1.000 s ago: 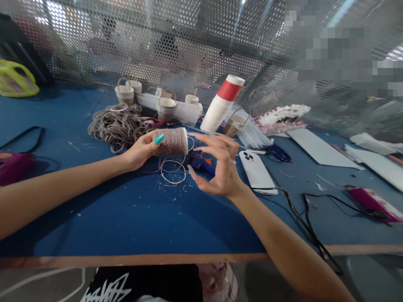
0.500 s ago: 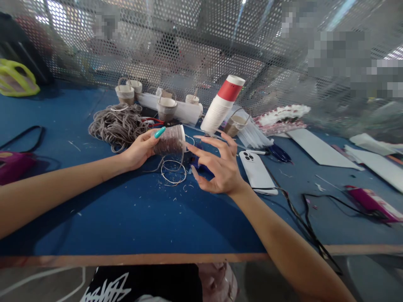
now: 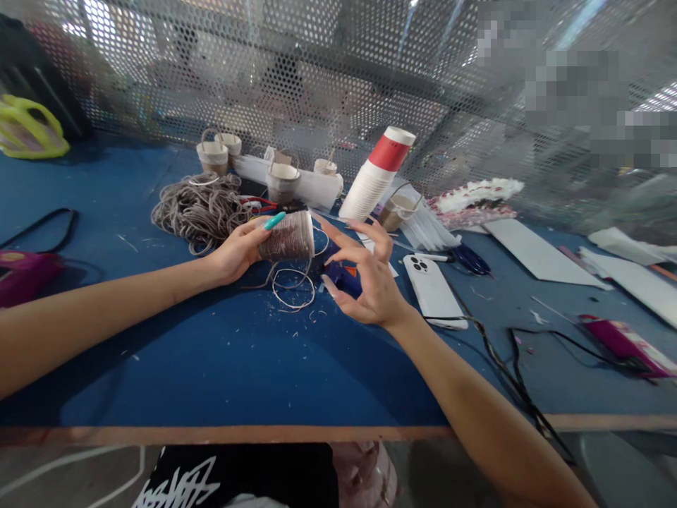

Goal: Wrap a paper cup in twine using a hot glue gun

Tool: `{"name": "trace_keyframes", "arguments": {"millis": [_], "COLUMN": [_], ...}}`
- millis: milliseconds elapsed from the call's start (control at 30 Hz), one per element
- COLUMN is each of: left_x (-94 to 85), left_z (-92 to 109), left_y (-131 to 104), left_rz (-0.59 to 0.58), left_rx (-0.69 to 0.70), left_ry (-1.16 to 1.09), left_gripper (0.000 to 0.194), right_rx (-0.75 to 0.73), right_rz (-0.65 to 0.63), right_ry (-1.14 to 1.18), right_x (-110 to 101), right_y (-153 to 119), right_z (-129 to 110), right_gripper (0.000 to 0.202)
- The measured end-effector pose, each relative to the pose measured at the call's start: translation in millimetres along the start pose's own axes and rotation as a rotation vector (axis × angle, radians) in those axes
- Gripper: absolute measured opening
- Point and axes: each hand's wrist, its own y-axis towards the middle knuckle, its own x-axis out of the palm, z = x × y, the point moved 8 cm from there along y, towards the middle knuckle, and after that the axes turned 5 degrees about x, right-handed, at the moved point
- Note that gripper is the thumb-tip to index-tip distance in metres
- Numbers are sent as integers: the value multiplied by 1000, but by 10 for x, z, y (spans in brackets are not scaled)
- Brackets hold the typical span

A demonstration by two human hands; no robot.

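A cup wrapped in grey-brown cord (image 3: 288,237) lies on its side in my left hand (image 3: 240,248), its white rim facing right. My right hand (image 3: 367,271) is just right of the rim, fingers spread, its index fingertip near the rim's upper edge. Nothing shows in its grasp. From the cup a strand of cord hangs down to a loose white ring (image 3: 293,289) on the table. Partly behind my right hand lies a dark blue tool (image 3: 343,278) with an orange spot. A heap of grey cord (image 3: 198,212) sits behind my left hand.
Small wrapped cups with handles (image 3: 283,182) and a tilted stack of white paper cups (image 3: 370,180) stand at the back. A white phone (image 3: 434,291), black cables (image 3: 497,360), white boards (image 3: 539,250) and a magenta device (image 3: 627,342) lie on the right.
My right index finger has lifted from the side of the cup to near its rim's top. The cup has stayed in my left hand, shifting only slightly.
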Motion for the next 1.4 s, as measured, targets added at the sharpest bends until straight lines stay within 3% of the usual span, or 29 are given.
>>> {"name": "trace_keyframes", "arguments": {"millis": [133,500,767,1067,1400], "left_x": [-10,-8,-3,17,-81], "left_z": [-18,3,-27,-20,-57], "left_y": [8,14,36,51,127], "left_rz": [14,35,0,36,35], "left_rx": [-17,-22,-66,-136,-167], "left_ry": [0,23,64,52,33], "left_gripper": [47,45,52,57,57], "right_rx": [-26,-218,-246,-274,-319], "right_rz": [-63,34,6,-19,-22], "right_ry": [-33,-123,-196,-161,-128], "right_x": [63,-21,-9,6,8], "right_y": [-14,-26,-57,-55,-47], "right_z": [-5,-113,-123,-131,-172], "right_gripper": [8,7,8,8,14]}}
